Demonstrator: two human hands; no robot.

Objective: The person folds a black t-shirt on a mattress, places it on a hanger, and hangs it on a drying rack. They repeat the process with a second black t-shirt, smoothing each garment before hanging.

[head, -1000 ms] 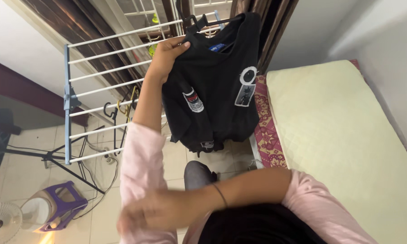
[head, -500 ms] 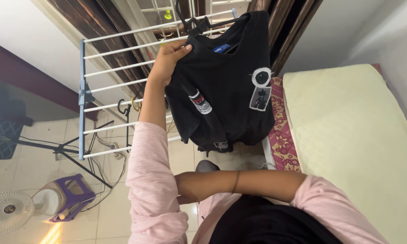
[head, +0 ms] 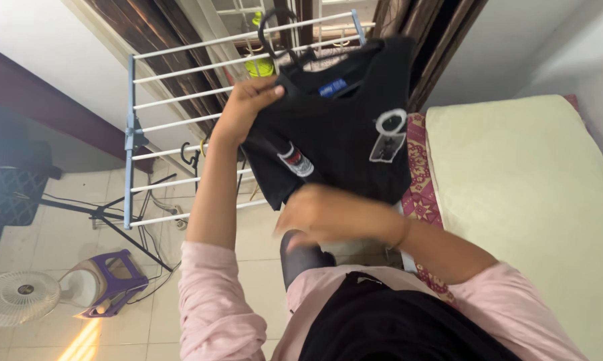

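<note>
So the left hand (head: 244,110) is up high, fingers pinched on the shoulder of a black short-sleeved t-shirt with white printed patches (head: 345,144), right next to the collar. The shirt hangs on a black plastic hanger (head: 281,30) whose hook sits up among the white metal rails of a drying rack with a light blue side bar (head: 181,100), so the shirt dangles in front of the rack's right end, just beside the bed. The right hand (head: 315,210) is lower down, in front of the shirt's bottom hem; it's blurred, so I can't tell whether it's spread or closed, or whether it's actually touching the cloth. Both arms are in pale pink sleeves, with a thin dark band on the right wrist. To the right there's a bed with a cream quilted mattress (head: 515,194) over a red patterned sheet (head: 418,174). Down on the tiled floor at the left sit a small purple plastic stool (head: 114,284) and a white round fan (head: 17,297), near each other.
</note>
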